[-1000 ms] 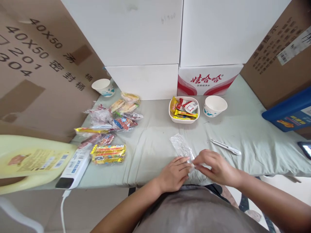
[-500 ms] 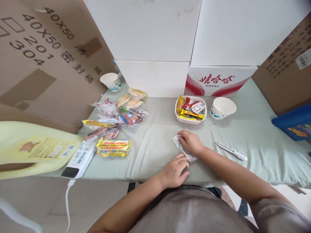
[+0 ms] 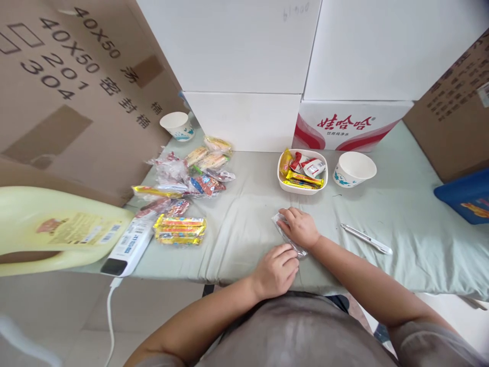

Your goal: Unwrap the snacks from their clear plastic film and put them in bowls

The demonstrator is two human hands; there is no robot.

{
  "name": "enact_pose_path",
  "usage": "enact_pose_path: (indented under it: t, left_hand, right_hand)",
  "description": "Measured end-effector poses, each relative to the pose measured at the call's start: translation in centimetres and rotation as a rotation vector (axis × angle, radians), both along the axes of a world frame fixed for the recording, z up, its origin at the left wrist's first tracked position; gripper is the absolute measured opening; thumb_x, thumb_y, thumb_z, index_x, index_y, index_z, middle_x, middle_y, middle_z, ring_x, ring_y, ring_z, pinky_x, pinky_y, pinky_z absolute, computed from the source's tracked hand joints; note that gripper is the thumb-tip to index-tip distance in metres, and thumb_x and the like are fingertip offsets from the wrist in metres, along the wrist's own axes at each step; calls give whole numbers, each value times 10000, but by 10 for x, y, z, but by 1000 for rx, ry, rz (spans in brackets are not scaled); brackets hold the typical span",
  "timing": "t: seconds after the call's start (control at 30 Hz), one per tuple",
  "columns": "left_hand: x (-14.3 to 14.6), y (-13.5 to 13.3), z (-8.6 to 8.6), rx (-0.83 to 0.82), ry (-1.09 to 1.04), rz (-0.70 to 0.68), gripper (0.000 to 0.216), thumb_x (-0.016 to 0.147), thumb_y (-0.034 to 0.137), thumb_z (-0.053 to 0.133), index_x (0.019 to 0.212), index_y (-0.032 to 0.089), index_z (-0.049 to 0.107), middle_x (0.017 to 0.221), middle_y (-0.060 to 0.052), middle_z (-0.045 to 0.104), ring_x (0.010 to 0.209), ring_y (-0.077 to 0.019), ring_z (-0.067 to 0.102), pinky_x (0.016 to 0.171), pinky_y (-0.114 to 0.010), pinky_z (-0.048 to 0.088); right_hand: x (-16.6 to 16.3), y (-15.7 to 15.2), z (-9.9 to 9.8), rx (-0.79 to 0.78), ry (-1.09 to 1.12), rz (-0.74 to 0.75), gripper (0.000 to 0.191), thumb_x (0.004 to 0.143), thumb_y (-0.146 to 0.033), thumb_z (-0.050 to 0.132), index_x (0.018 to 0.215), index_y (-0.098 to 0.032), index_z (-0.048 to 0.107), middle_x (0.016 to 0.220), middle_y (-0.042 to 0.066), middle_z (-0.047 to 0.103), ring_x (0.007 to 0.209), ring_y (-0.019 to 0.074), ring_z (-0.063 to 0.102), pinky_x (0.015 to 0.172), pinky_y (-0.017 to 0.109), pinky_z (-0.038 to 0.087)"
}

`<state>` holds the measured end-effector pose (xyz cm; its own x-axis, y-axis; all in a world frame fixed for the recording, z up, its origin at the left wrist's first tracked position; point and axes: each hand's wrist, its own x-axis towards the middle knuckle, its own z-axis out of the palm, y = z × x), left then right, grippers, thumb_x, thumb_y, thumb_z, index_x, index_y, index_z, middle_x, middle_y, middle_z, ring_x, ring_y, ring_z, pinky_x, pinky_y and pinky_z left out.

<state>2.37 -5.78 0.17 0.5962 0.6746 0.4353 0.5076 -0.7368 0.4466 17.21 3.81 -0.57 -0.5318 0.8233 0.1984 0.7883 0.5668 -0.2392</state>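
A clear plastic bag (image 3: pixel 281 230) lies flat on the pale green cloth (image 3: pixel 244 219) near the front edge. My right hand (image 3: pixel 300 227) lies on top of the bag with its fingers curled over the far end, pressing it down. My left hand (image 3: pixel 275 269) rests at the bag's near end, fingers bent, touching the cloth and the bag's corner. Most of the bag is hidden under my right hand.
A white dish (image 3: pixel 301 187) of snack packets and a paper bowl (image 3: pixel 354 168) stand behind the hands. A pen (image 3: pixel 365 239) lies to the right. Several snack packets (image 3: pixel 179 230) lie at the left, beside a power strip (image 3: pixel 128 246) and a yellow jug (image 3: pixel 57 232). Boxes wall the back.
My right hand left the bag's near end and moved forward onto the bag, where it now presses. The left hand stayed near the front edge. The camera view shifted slightly.
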Motion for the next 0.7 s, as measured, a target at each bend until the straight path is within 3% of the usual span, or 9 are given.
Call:
enact_pose_path:
  t: [0.13, 0.27, 0.5, 0.63, 0.7]
  left_hand:
    - [-8, 26, 10, 2, -60, 196, 158, 899, 181, 444, 947, 167, 594, 941, -107, 629, 948, -230, 571, 858, -405, 518]
    - [-11, 52, 4, 2, 71, 313, 176, 917, 172, 403, 908, 175, 579, 912, -97, 605, 919, -240, 556, 836, -418, 498]
    - [-11, 57, -8, 37, 181, 313, 152, 908, 180, 481, 930, 179, 631, 915, -79, 611, 926, -244, 525, 819, -400, 463]
    - [-12, 58, -7, 32, 178, 294, 163, 925, 192, 482, 937, 188, 645, 917, -71, 613, 938, -236, 517, 833, -394, 454]
    - [-13, 59, -7, 27, 173, 301, 173, 931, 193, 476, 936, 191, 650, 921, -72, 612, 941, -233, 518, 835, -391, 452]
  right_hand:
    - [0, 1, 0, -16, -25, -5, 319, 975, -360, 455, 1187, -147, 562, 966, 106, 635, 874, 223, 588, 723, 311, 424]
    - [-1, 0, 1, -11, -38, -13, 296, 972, -313, 436, 1175, -142, 567, 949, 105, 632, 857, 226, 574, 723, 317, 417]
    - [2, 7, 0, 46, -20, -207, 275, 956, -308, 442, 1113, -142, 595, 966, 130, 618, 904, 264, 536, 793, 364, 409]
    - [27, 19, 9, 84, -6, -315, 256, 948, -298, 444, 1026, -145, 633, 936, 145, 626, 905, 281, 539, 808, 400, 422]
    - [42, 14, 16, 107, 31, -270, 289, 957, -315, 431, 1065, -146, 638, 987, 154, 638, 973, 292, 546, 856, 427, 426]
